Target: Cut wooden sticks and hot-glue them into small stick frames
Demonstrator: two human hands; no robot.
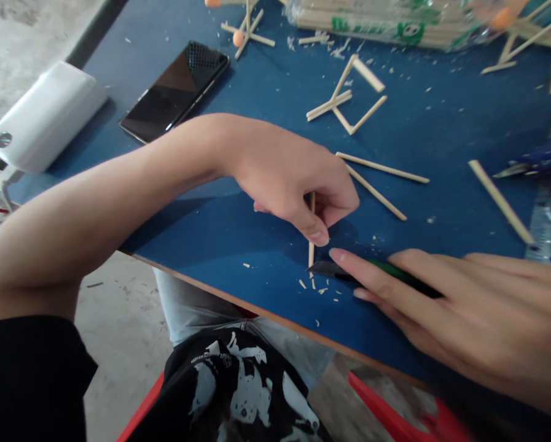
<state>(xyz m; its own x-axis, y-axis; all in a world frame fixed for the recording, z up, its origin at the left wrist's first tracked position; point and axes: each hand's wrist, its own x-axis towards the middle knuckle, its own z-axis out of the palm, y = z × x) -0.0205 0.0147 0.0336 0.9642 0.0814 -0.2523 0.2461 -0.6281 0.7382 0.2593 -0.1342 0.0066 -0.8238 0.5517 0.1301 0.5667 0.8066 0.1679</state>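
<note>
Wooden stick (311, 253) w/ pointed blade (328, 268) @ end

head camera: on the person's head, looking forward and steeply down
table (441, 135): near edge slants down rightward, left edge upper left
range: close; left hand (287, 172) near centre, right hand (478, 313) lower right
bottom: wearer's shirt (247, 387) in view

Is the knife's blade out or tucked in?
Out: the dark blade pokes past the green handle, its tip by the stick.
</note>
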